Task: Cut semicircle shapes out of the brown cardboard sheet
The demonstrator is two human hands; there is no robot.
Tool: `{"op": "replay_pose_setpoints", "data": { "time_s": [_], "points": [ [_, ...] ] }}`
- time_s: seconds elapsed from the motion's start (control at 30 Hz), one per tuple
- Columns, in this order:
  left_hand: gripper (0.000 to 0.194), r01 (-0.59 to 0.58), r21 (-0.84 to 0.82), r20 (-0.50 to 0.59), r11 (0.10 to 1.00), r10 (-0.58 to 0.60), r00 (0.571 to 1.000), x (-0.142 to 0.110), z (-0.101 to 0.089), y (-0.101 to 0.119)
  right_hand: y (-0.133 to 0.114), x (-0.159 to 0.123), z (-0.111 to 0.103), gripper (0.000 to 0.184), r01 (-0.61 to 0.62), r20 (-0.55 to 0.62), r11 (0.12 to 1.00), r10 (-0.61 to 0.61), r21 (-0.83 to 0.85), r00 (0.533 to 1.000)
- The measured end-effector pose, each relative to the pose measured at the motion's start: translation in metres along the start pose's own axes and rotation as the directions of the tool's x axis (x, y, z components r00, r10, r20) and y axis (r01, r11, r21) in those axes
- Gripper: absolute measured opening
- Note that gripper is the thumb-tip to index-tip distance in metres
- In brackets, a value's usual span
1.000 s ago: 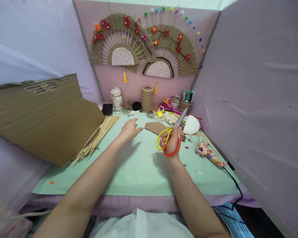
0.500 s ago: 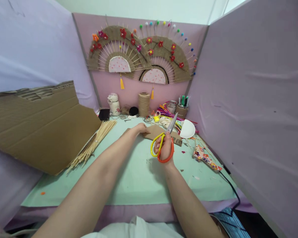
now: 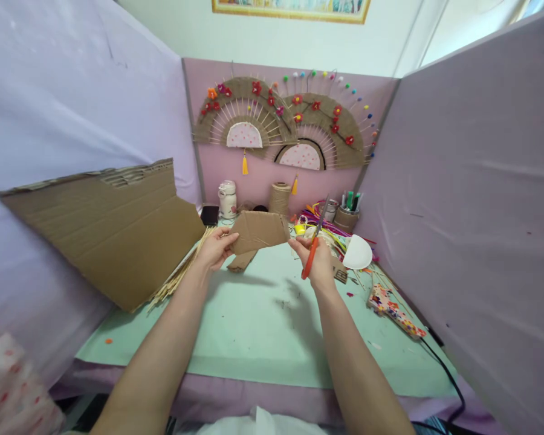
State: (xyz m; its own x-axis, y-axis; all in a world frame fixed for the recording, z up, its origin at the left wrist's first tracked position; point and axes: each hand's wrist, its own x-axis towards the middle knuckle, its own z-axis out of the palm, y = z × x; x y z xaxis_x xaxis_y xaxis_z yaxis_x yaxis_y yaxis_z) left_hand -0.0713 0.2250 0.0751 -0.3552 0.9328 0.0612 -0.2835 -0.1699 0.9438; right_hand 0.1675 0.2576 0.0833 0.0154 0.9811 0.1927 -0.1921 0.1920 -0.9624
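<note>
A small brown cardboard piece [image 3: 260, 232] is held up above the table, its left end pinched in my left hand [image 3: 217, 248]. My right hand [image 3: 318, 257] is closed round the handles of a pair of scissors [image 3: 312, 257], whose blades point up and away. The fingertips of that hand are at the right edge of the cardboard piece; whether they grip it, I cannot tell. Below it on the table lies a cardboard scrap [image 3: 243, 261]. A printed cardboard offcut [image 3: 340, 272] is partly hidden behind my right hand.
A large cardboard sheet [image 3: 104, 235] leans at left beside bamboo sticks [image 3: 174, 281]. A floral glue gun [image 3: 394, 311] with a cord lies right, near a white half-disc [image 3: 358, 252]. A twine spool [image 3: 280, 198], bottle [image 3: 227, 199] and pen holder [image 3: 347, 217] stand at the back.
My left hand has lifted the cardboard piece off the table and moved it nearer. My right hand has turned with the scissors and come to the piece's right edge. The view has tilted up.
</note>
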Motion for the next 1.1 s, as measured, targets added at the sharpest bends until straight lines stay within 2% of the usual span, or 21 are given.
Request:
{"op": "replay_pose_setpoints", "data": {
  "time_s": [0.2, 0.3, 0.4, 0.47, 0.67, 0.8, 0.97, 1.1],
  "points": [
    [0.036, 0.081, -0.052, 0.023, 0.995, -0.080, 0.997, -0.012, 0.007, -0.015, 0.032, 0.002, 0.014, 0.044, -0.098, 0.041, 0.973, 0.091, 0.209, 0.995],
    [0.036, 0.176, -0.128, 0.143, 0.976, -0.158, 0.977, -0.021, 0.011, -0.016, 0.038, -0.002, 0.016, 0.044, -0.102, -0.001, 0.956, 0.106, 0.276, 0.994],
    [0.041, 0.315, -0.155, 0.301, 0.937, -0.259, 0.918, -0.029, 0.017, -0.017, 0.038, -0.003, 0.013, 0.045, -0.114, -0.024, 0.923, 0.132, 0.367, 0.991],
    [0.041, 0.339, -0.145, 0.341, 0.930, -0.275, 0.899, -0.030, 0.021, -0.019, 0.039, -0.003, 0.011, 0.046, -0.138, -0.017, 0.903, 0.158, 0.406, 0.987],
    [0.035, 0.309, -0.176, 0.309, 0.935, -0.246, 0.919, -0.027, 0.020, -0.023, 0.043, 0.000, 0.012, 0.049, -0.238, 0.045, 0.868, 0.244, 0.436, 0.969],
    [0.034, 0.307, -0.170, 0.294, 0.936, -0.249, 0.923, -0.026, 0.021, -0.022, 0.045, 0.000, 0.013, 0.049, -0.225, 0.038, 0.868, 0.232, 0.442, 0.972],
    [0.036, 0.253, -0.164, 0.239, 0.953, -0.211, 0.948, -0.022, 0.018, -0.023, 0.045, -0.001, 0.012, 0.050, -0.189, 0.061, 0.870, 0.181, 0.455, 0.982],
    [0.042, 0.262, -0.170, 0.245, 0.950, -0.217, 0.945, -0.019, 0.013, -0.023, 0.043, -0.002, 0.012, 0.049, -0.182, 0.065, 0.874, 0.172, 0.450, 0.983]
  ]
}}
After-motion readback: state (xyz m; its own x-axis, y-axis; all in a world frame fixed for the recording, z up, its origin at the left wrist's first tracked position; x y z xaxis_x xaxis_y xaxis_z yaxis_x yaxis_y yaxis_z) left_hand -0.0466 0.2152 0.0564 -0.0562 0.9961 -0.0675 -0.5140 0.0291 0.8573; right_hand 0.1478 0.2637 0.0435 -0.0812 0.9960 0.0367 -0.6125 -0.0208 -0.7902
